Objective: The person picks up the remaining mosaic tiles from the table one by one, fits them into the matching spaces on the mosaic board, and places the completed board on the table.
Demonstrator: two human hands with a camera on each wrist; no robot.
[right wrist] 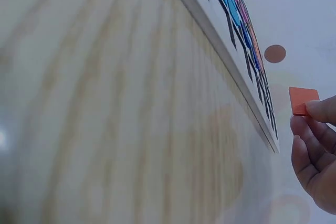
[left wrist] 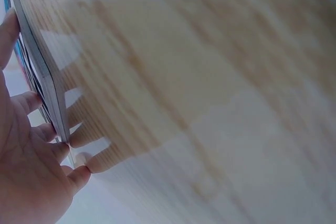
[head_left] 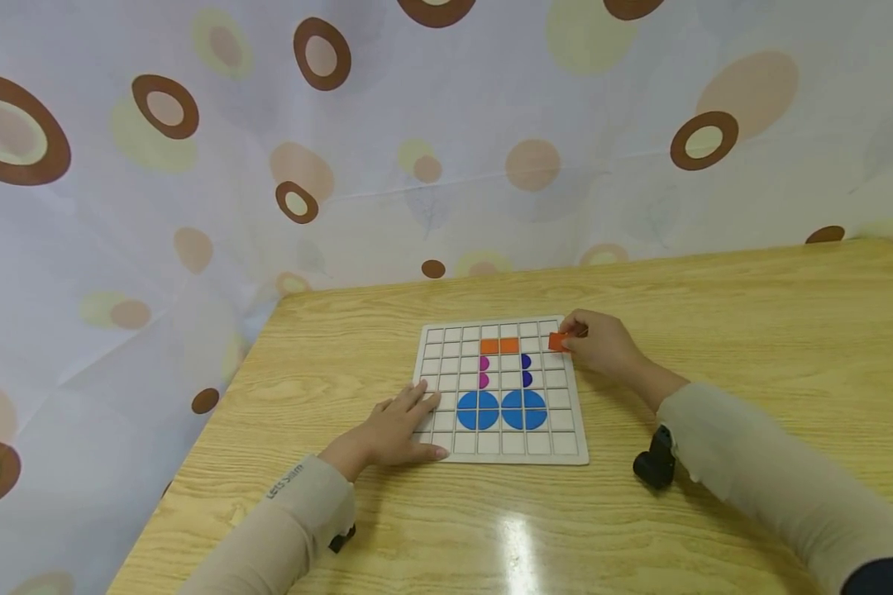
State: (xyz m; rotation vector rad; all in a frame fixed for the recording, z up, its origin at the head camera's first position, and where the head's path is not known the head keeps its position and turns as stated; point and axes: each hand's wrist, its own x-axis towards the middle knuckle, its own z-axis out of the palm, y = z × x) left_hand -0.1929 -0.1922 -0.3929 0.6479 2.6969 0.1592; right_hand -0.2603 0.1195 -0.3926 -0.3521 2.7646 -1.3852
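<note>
My right hand (head_left: 603, 343) pinches an orange square tile (right wrist: 303, 99) between thumb and fingers, over the right edge of the white grid board (head_left: 565, 446) near its far corner. On the lower left edge of the board my left hand (head_left: 402, 426) rests with its fingers spread; the left wrist view shows those fingers (left wrist: 27, 102) along the board's side. Two orange square tiles (head_left: 499, 346) sit side by side in the grid. Below them are magenta half-round pieces (head_left: 484, 372) on the left and dark blue half-round pieces (head_left: 527, 370) on the right. Two blue circles (head_left: 479, 410) made of quarter pieces lie nearest me.
The board lies on a wood-grain table (head_left: 774, 330). A pale curtain (head_left: 387, 107) with brown and beige dots hangs behind and to the left of it. Black wrist devices (head_left: 655, 463) stick out below both sleeves.
</note>
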